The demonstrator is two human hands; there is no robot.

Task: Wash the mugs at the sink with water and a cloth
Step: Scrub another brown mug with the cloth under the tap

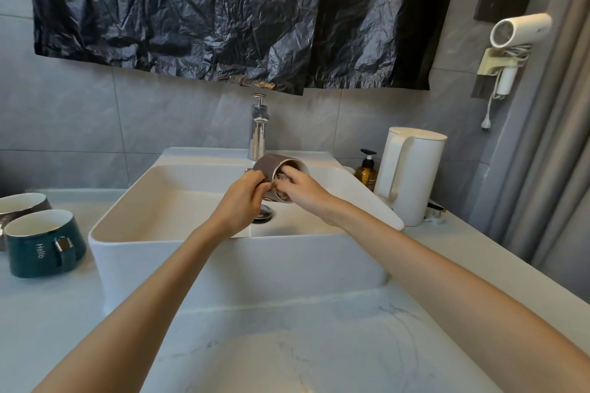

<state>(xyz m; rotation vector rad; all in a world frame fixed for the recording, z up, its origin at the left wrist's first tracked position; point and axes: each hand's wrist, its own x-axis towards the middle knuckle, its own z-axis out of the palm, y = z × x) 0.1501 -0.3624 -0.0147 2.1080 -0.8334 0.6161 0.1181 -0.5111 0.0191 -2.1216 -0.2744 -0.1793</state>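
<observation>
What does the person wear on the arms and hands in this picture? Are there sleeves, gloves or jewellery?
Nothing worn shows. The left hand and right hand have no gloves, rings or watch; the left forearm and right forearm are bare, with no sleeve in view.

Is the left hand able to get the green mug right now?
Probably not yet: the left hand grips the brown mug over the sink while the right hand holds a cloth inside it. Beyond the sink rim, nothing blocks the green mug.
</observation>
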